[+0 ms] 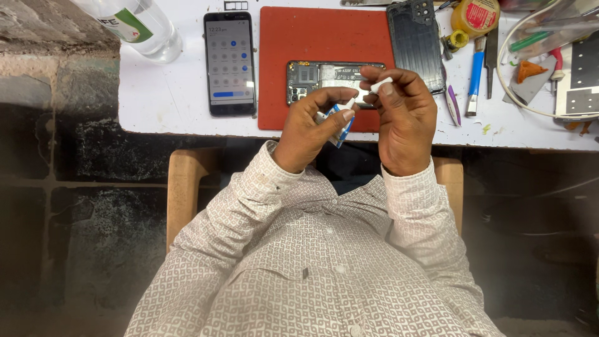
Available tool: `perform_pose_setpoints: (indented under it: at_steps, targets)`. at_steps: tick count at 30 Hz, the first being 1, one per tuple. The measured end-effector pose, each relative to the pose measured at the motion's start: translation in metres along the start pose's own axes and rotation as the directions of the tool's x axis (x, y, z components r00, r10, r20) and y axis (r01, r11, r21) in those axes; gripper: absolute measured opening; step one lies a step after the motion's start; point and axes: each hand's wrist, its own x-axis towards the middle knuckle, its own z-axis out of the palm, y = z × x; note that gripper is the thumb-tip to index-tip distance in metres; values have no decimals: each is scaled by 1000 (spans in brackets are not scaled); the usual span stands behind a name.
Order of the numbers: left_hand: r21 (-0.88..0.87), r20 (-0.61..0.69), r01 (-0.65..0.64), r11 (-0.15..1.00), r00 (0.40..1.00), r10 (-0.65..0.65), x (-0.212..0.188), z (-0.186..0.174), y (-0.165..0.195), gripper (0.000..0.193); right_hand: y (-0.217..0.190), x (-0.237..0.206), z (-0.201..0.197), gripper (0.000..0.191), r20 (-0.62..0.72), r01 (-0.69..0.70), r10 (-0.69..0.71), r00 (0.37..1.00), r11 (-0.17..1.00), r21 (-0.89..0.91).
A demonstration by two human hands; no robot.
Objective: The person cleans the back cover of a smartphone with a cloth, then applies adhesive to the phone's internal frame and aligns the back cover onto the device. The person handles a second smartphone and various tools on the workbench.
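Observation:
My left hand [312, 128] grips a small white and blue tube [340, 122] just over the near edge of the red mat [312, 37]. My right hand [405, 115] pinches the tube's small white cap [380, 84] between thumb and fingers, right beside the tube's tip. Behind both hands an opened phone [318, 75] lies on the mat with its insides showing; the hands hide its near right part. The black back cover [415, 43] rests at the mat's right edge.
A second phone [229, 62] with a lit screen lies left of the mat. A clear plastic bottle [140, 25] stands far left. Screwdrivers, tweezers [474, 75], a yellow tape roll [477, 15] and a white cable crowd the right. The white table edge [187, 128] runs just before me.

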Motion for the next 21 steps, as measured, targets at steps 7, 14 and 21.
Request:
perform_pose_setpoints:
  at_steps: [7,14,21]
  targets:
    - [9,58,-44,999,997,43,0,2,2,34,8,1,-5,18,-50,-20,23,998,998,63]
    - [-30,58,-25,999,998,27,0,1,1,34,10,1,-7,20,-84,-36,44,995,995,98]
    - [-24,54,3,1000,999,-2,0,1,0,34,7,0,-6,19,-76,-35,39,996,998,57]
